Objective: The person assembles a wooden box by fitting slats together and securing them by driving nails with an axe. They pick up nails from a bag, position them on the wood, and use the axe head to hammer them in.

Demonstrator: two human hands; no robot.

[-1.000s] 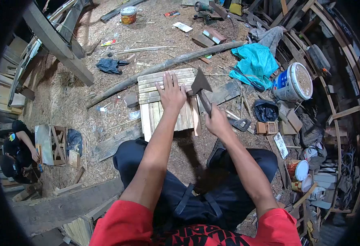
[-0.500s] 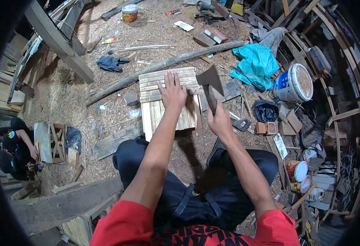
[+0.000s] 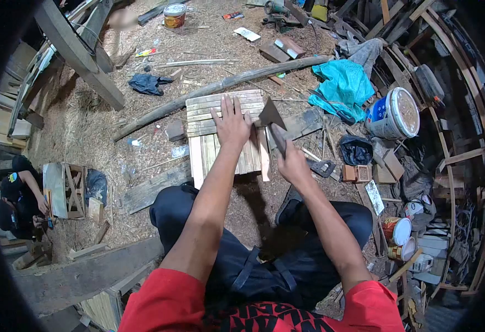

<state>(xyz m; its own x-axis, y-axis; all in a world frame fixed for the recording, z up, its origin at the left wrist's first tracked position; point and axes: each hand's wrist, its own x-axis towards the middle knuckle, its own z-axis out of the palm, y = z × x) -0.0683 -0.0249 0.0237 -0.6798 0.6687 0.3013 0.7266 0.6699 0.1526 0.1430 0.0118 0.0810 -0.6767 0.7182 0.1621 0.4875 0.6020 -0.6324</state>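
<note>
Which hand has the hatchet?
The right hand grips the hatchet by its handle; the left hand holds nothing, lying flat on the slatted wooden panel.

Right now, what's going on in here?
Seated on the sawdust floor, someone presses the left hand flat on a slatted wooden panel. The right hand grips a hatchet, its head down at the panel's right edge. Another person crouches at far left beside a small wooden frame.
</note>
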